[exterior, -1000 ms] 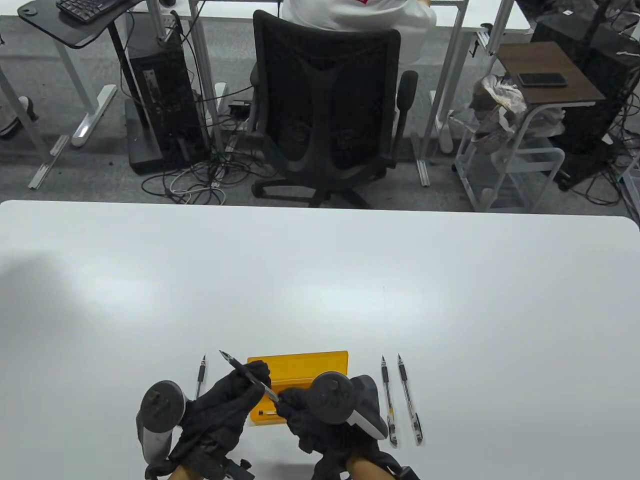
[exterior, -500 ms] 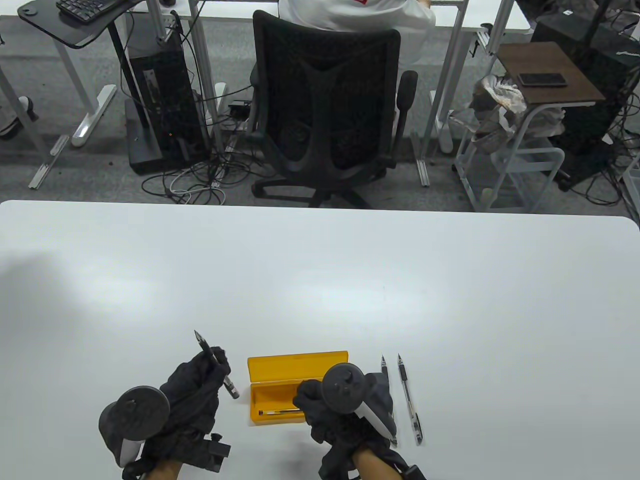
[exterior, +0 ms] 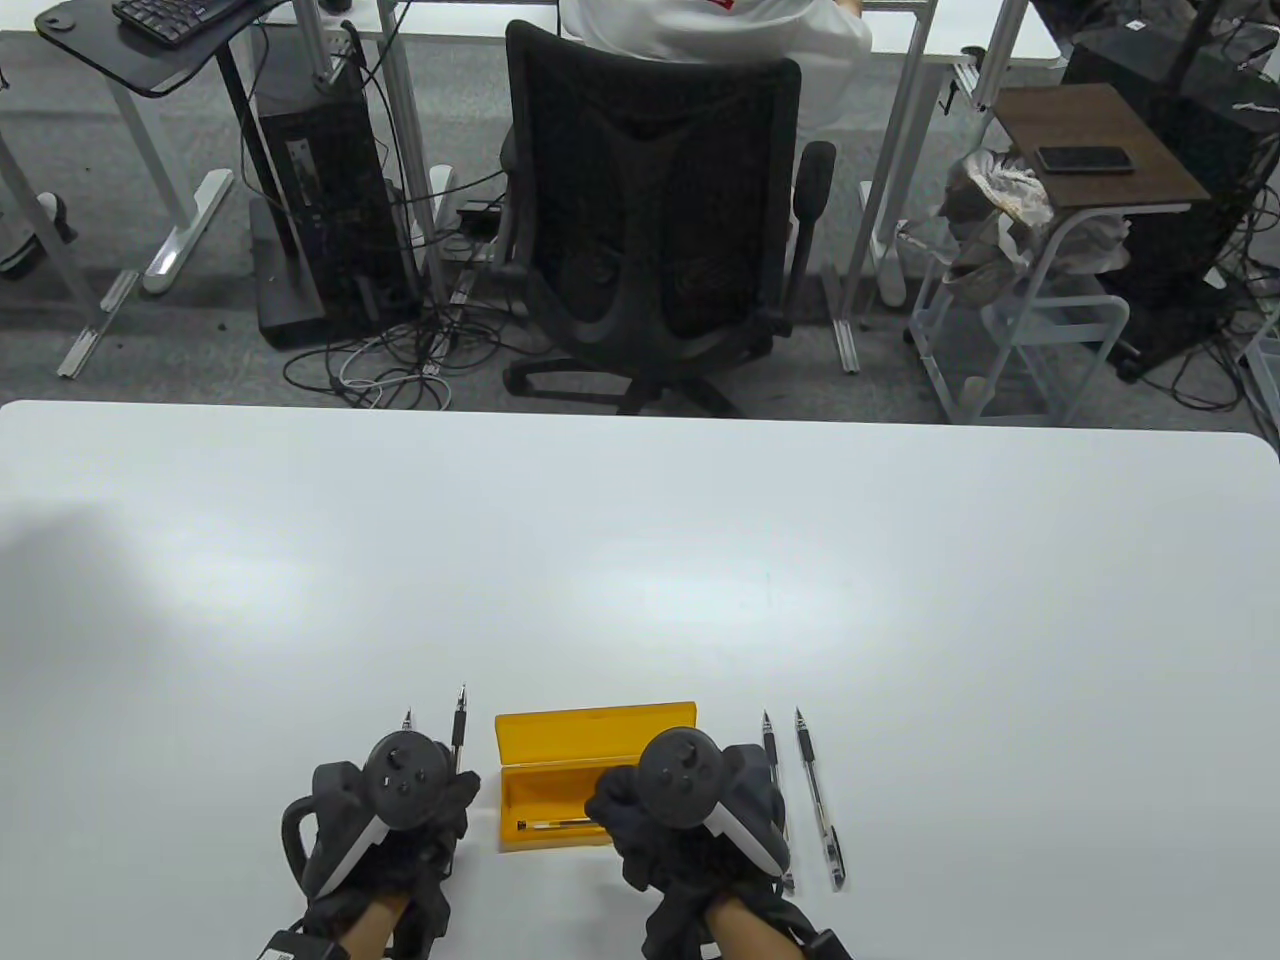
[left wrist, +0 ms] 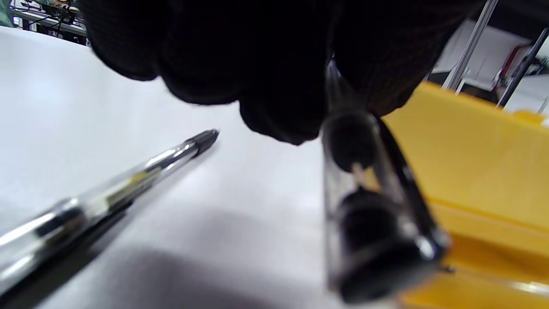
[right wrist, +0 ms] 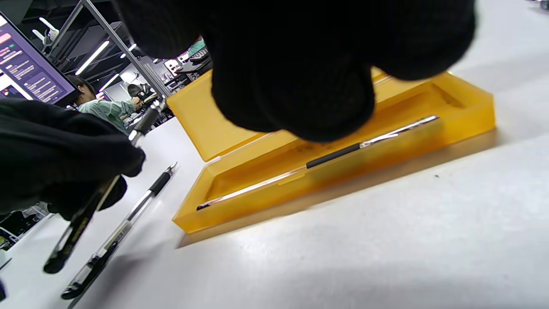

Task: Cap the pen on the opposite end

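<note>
My left hand (exterior: pixel 440 800) grips a clear pen (exterior: pixel 459 722) just left of the yellow case (exterior: pixel 597 722), its tip pointing away from me. In the left wrist view the pen's rear end (left wrist: pixel 369 214) carries a clear cap with a black clip. In the right wrist view this pen (right wrist: pixel 85 219) hangs slanted from my left hand (right wrist: pixel 55 163), low over the table. My right hand (exterior: pixel 612 800) hovers over the case's right half with nothing in its fingers (right wrist: pixel 291 86).
The open case holds one pen (exterior: pixel 555 825), also visible in the right wrist view (right wrist: pixel 326 159). Another pen (exterior: pixel 406 722) lies beside my left hand, and it shows in the left wrist view (left wrist: pixel 107 201). Two pens (exterior: pixel 775 800) (exterior: pixel 820 800) lie right of the case.
The hands were together on the pen's rear end, then parted. My left hand carried the pen left, turned it and lowered it beside the lying pen. My right hand moved over the case.
</note>
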`<move>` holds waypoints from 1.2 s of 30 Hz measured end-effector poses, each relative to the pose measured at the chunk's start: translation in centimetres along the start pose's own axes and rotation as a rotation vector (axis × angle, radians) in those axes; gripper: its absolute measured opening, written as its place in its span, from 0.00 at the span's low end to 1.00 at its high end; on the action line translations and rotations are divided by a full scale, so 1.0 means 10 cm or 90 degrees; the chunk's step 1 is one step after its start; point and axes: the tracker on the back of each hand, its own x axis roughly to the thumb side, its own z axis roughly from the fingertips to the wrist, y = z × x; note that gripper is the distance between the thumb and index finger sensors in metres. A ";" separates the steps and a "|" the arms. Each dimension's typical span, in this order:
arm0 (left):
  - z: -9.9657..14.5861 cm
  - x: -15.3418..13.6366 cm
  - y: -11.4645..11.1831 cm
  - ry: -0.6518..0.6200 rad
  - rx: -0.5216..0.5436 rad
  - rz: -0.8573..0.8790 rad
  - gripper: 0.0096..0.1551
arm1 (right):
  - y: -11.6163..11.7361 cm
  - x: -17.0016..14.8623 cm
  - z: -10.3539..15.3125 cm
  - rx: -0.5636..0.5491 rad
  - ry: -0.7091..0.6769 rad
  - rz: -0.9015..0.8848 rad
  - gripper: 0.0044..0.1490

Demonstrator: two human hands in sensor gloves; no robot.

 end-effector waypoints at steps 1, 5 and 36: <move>-0.01 0.02 -0.03 0.001 -0.006 -0.022 0.30 | 0.00 0.00 -0.01 0.002 0.002 0.004 0.33; -0.05 0.07 -0.13 0.007 -0.021 -0.105 0.30 | 0.00 0.00 0.00 0.004 0.001 0.007 0.33; -0.10 0.13 -0.30 0.045 -0.070 -0.224 0.34 | 0.02 0.02 -0.01 0.014 -0.003 0.023 0.34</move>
